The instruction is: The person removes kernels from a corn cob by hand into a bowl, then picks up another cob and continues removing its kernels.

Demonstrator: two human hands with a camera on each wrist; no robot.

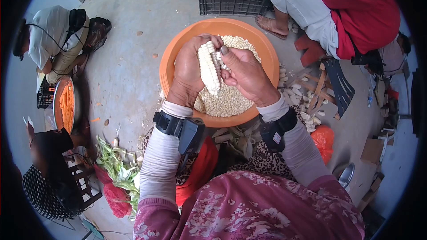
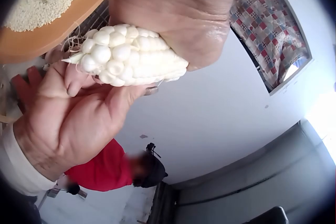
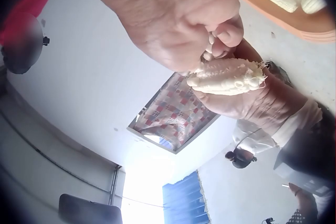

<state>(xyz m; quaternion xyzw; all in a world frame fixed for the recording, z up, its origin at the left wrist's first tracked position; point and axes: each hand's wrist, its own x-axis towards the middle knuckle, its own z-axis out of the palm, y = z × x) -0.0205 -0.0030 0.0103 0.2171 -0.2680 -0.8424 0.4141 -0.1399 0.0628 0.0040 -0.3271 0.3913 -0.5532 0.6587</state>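
Note:
My left hand (image 1: 189, 64) grips an ear of white corn (image 1: 207, 67) over an orange basin (image 1: 171, 53). In the left wrist view, plump kernels cover the near side of the ear (image 2: 128, 56). Seen from the right wrist, part of its other side (image 3: 226, 77) is stripped of kernels. My right hand (image 1: 249, 73) is against the ear, thumb at its side and fingers curled. A few loose corn kernels (image 3: 210, 48) show between those curled fingers. Beneath both hands, shelled kernels (image 1: 227, 102) fill much of the basin.
Stripped cobs (image 1: 300, 95) lie right of the basin by a wooden stool (image 1: 318, 91). Green husks (image 1: 118, 164) and a red net bag (image 1: 118, 200) are at left. A black crate (image 1: 231, 2) stands beyond. Other people sit around, one beside a bowl of orange pieces (image 1: 66, 106).

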